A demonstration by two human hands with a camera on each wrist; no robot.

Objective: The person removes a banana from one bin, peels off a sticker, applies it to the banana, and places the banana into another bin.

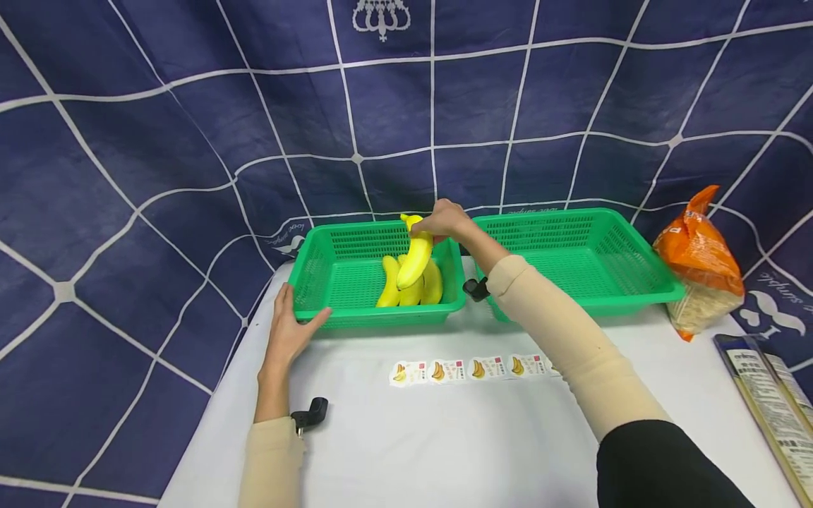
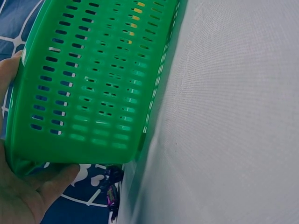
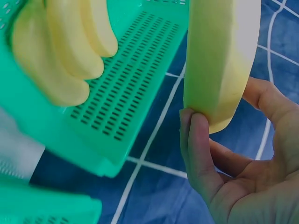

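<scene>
Banana (image 1: 414, 259) hangs above the left basket (image 1: 330, 282), pinched at its stem end by the right hand (image 1: 444, 219); the grip is thumb against curled fingers (image 3: 198, 144). Three more bananas (image 1: 413, 288) lie at the basket's 3 o'clock side. The left hand (image 1: 288, 331) presses relaxed, spread fingers on the basket's 7 o'clock corner, steadying it. Judged step: a single fruit is in transit at the basket. The next move likely calls for a steady wrist and clearance over the rim. The fruit is smooth, curved and yellow; the basket is rigid green slotted plastic. A second basket (image 1: 635, 282) stands at 3 o'clock, stickers (image 1: 470, 369) on the white table (image 1: 444, 444) at 6 o'clock.
</scene>
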